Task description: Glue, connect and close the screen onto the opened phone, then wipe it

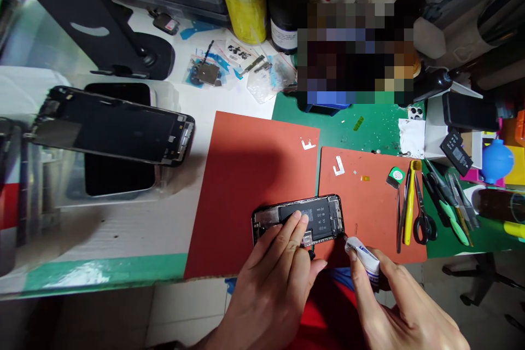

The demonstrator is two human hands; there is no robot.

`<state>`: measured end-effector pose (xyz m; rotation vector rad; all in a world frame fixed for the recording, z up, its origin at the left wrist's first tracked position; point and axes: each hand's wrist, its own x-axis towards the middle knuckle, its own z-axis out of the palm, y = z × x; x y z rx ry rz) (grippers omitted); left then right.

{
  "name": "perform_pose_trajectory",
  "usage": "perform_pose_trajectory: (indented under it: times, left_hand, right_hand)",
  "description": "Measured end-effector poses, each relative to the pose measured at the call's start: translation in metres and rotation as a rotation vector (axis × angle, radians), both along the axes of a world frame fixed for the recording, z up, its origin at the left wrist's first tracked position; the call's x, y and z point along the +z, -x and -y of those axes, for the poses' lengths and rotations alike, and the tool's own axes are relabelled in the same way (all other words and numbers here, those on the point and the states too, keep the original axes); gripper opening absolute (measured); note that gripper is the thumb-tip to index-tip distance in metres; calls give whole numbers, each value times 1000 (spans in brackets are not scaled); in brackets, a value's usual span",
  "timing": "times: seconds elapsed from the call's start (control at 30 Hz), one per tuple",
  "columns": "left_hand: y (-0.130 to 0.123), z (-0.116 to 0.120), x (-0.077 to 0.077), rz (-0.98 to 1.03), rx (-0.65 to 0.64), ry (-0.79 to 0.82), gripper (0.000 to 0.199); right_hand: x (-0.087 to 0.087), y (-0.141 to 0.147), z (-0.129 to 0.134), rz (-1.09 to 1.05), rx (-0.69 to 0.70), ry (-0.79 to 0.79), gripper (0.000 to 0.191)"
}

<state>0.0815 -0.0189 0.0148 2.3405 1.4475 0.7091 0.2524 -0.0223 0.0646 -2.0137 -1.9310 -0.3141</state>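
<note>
On a white-and-green surface (164,229), two brick-red rectangular mats (246,164) bear an opened, slim black phone body (322,219), straddling both near the front edge. The phone looks stiff and light, its bare inner parts fragile; the rim would be the safest hold. A crumpled white tube with blue lettering (365,258) appears soft and squeezable, best gripped around its middle. The left hand (274,284) lies palm down, fingers laid across the phone, thumb apart, nothing clamped. The right hand (404,306), angled inward, pinches the tube between thumb and fingers, narrow end at the phone's lower right corner.
</note>
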Motion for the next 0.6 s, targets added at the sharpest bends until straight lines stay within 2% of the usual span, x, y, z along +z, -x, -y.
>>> perform_pose_trajectory:
  times: [0.23,0.47,0.6]
  left_hand:
    - [0,-1,-2,28,7,9,18]
    - [-1,1,-2,18,7,11,19]
    - [-1,1,-2,18,1,15,17]
  right_hand:
    - [3,2,1,7,-22,64,19]
    - [0,-5,9,9,-17,87,12]
    - [6,-7,14,-20,-83,148,17]
